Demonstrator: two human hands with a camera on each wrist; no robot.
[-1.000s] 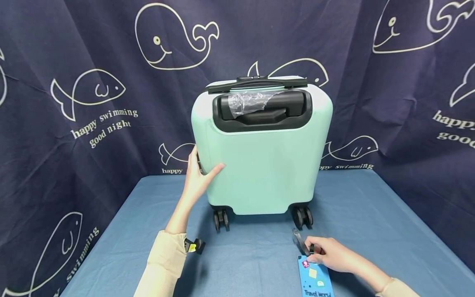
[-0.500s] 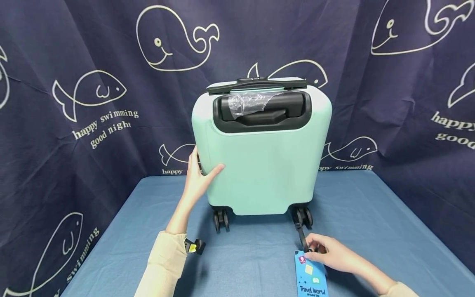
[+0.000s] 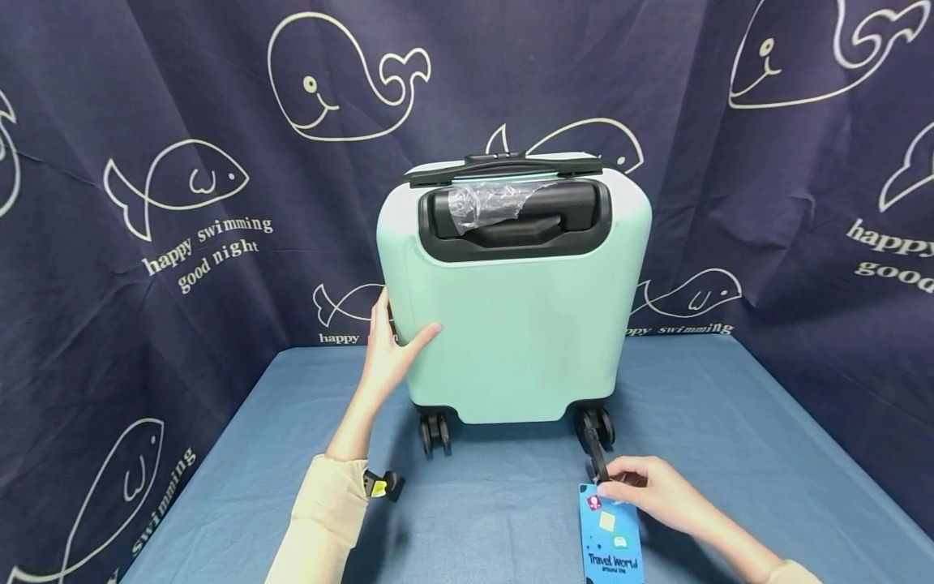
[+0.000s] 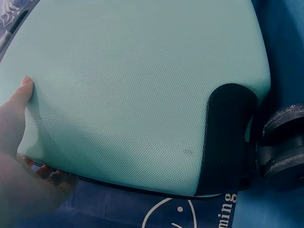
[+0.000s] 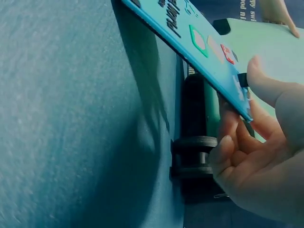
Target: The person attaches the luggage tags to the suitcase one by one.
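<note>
A mint-green suitcase point(image 3: 518, 341) stands upright on its wheels, its black carry handle point(image 3: 503, 168) on top. My left hand point(image 3: 387, 349) grips its left side, thumb flat on the broad face and fingers wrapped round the edge, as the left wrist view also shows. Low at the right, my right hand point(image 3: 649, 491) pinches a blue luggage tag point(image 3: 611, 543) near its strap end. The tag hangs with its "Travel World" print facing the head camera. Its black strap point(image 3: 596, 458) points up and overlaps the right front wheel point(image 3: 604, 426) in the head view.
Blue cloth point(image 3: 496, 503) covers the table under the suitcase. A dark curtain point(image 3: 204, 97) with whale and fish drawings closes off the back and sides. Clear plastic wrap point(image 3: 485, 204) clings to the recessed pull handle. A black wrist camera point(image 3: 383, 485) sits at the left cuff.
The luggage tag has moved left and up in my right hand, bringing its strap in front of the wheel. My left hand and the suitcase have stayed in place.
</note>
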